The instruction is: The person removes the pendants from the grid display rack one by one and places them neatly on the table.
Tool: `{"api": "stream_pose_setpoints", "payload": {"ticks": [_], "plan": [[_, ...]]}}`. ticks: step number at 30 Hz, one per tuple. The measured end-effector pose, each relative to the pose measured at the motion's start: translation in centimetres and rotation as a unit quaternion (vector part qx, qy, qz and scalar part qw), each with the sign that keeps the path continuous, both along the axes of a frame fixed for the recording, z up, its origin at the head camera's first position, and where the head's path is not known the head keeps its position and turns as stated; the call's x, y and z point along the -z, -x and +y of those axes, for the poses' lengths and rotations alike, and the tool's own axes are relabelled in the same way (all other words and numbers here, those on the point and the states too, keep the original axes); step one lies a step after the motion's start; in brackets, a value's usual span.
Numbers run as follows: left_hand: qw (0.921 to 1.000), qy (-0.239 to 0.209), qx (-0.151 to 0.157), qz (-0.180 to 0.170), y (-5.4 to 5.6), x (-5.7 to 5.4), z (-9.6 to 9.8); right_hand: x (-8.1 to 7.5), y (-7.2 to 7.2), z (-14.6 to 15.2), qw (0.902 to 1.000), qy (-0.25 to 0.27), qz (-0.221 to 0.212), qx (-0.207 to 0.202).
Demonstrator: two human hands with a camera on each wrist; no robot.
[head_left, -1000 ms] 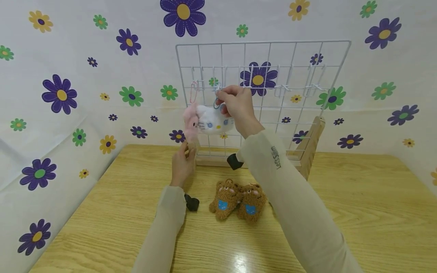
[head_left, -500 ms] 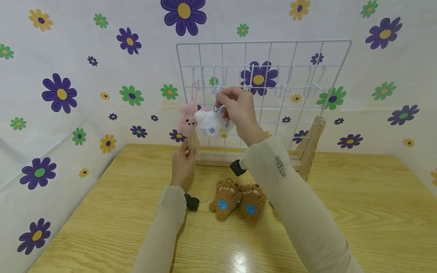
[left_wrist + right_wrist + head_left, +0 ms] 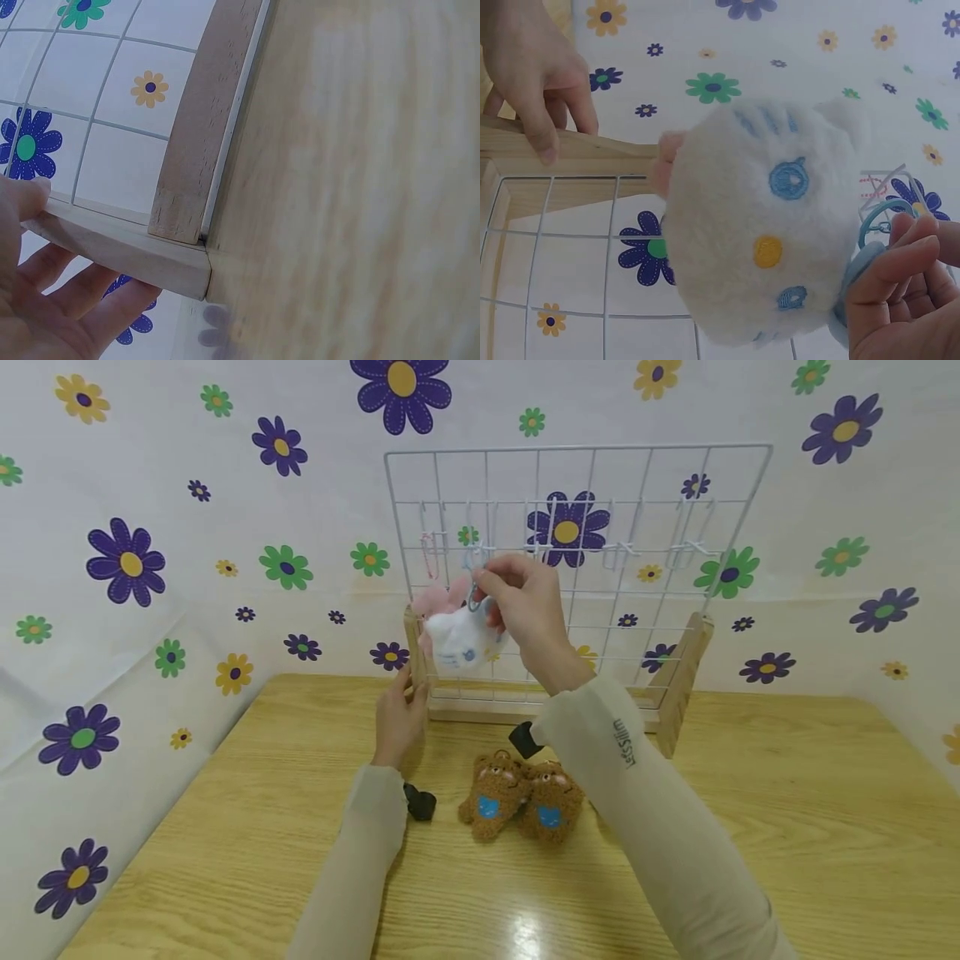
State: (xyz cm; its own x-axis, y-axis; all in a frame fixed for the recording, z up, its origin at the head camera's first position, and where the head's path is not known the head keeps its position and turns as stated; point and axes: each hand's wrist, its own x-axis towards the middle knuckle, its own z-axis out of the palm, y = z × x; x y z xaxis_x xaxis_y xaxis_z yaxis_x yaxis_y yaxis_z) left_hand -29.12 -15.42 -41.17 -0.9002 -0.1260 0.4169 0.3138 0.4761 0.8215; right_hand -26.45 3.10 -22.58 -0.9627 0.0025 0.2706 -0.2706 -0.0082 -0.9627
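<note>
White plush head (image 3: 724,195): light, soft, I judged; best held by blue ring (image 3: 865,224), which right hand (image 3: 528,610) pinched. Left hand (image 3: 397,722) gripped wooden stand (image 3: 135,251).

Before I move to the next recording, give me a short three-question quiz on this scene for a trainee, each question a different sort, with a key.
1. True or false: the two brown bear plushes lie on the table.
2. What colour is the nose of the white cat plush that the right grip holds?
3. Which thing does the left grip hold?
A) a brown bear plush
B) the wooden frame
C) the white cat plush

Key: 1 true; 2 yellow; 3 B.
</note>
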Motion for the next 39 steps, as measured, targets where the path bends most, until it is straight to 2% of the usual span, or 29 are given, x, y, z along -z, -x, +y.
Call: {"api": "stream_pose_setpoints", "payload": {"ticks": [11, 29, 39], "plan": [[0.9999, 0.012, -0.009, 0.005, 0.2, -0.1, -0.1, 0.3, 0.0, 0.3, 0.9996, 0.005, 0.022, 0.014], [0.9999, 0.007, -0.007, 0.003, 0.2, 0.0, -0.2, 1.3, -1.1, 0.1, 0.9995, 0.02, 0.021, -0.015], [0.9999, -0.002, 0.003, -0.013, -0.1, -0.3, 0.0, 2.9, -1.6, 0.1, 0.9993, 0.023, 0.01, -0.027]]}}
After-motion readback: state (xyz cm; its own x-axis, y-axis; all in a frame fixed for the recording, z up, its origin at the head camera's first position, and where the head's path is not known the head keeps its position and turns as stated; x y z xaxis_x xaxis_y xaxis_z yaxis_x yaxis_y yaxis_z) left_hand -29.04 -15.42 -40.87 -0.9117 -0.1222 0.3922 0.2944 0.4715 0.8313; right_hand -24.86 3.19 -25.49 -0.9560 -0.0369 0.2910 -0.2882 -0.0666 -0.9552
